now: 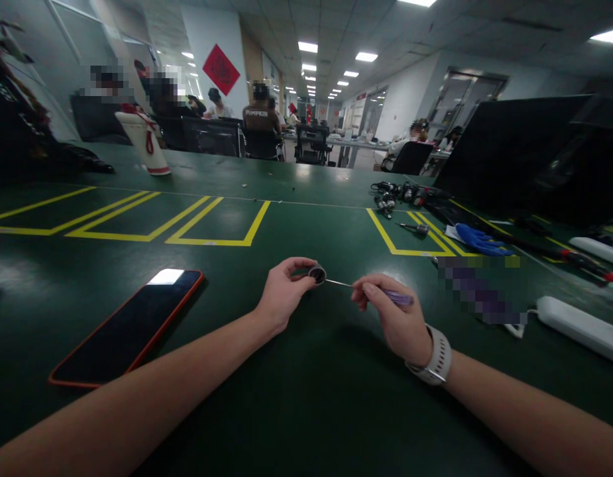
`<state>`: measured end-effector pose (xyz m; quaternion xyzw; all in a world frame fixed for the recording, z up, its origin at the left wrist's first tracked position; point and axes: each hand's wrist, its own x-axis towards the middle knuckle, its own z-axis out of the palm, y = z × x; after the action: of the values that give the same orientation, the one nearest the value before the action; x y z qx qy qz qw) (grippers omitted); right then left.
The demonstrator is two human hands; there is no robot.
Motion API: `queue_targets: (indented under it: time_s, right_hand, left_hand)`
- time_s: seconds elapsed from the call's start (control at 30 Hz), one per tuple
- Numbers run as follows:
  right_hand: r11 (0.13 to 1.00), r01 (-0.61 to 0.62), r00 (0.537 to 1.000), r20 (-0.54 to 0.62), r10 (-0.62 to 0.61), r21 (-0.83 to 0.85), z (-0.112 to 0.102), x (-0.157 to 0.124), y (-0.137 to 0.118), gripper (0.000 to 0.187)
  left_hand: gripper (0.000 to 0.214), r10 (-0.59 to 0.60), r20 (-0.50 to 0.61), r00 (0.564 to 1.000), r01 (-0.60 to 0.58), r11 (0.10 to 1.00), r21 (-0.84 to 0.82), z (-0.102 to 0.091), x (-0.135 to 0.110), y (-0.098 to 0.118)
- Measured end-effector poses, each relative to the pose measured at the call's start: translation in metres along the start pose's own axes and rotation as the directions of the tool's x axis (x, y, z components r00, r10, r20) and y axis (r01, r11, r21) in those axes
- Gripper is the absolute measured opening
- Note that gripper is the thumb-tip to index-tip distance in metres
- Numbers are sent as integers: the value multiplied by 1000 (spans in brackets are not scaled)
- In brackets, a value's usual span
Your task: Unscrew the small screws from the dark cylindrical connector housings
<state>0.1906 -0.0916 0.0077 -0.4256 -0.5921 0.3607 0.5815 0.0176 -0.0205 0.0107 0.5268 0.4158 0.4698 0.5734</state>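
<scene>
My left hand is closed in a pinch on a small round dark part, held just above the green table. My right hand is closed on a thin tool with a purple handle. Its metal tip points left and touches the round part. A white watch is on my right wrist.
A phone in a red case lies at the left. Yellow tape boxes mark the table. Blue gloves, small tools, white power strips, a white cup and a black monitor stand farther off. People sit in the background.
</scene>
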Motion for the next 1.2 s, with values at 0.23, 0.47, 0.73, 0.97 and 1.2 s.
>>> queue_targets:
  time_s: [0.23, 0.47, 0.73, 0.97, 1.2]
  right_hand:
    - [948, 90, 995, 64, -74, -306, 8, -3, -5, 5]
    - [885, 210, 975, 154, -158, -416, 11, -6, -10, 3]
    - [839, 268, 961, 188, -201, -473, 13, -7, -7, 8]
    - [804, 317, 945, 243, -221, -502, 15, -7, -9, 8]
    - [754, 387, 919, 284, -273, -530, 15, -10, -8, 11]
  left_hand:
    - [27, 27, 30, 999, -26, 999, -21, 3, -3, -1]
    - [23, 33, 22, 999, -31, 998, -49, 5, -5, 1]
    - [20, 36, 16, 999, -36, 999, -25, 6, -6, 2]
    - [17, 69, 34, 997, -68, 997, -31, 5, -6, 0]
    - [13, 102, 17, 995, -102, 995, -19, 5, -6, -3]
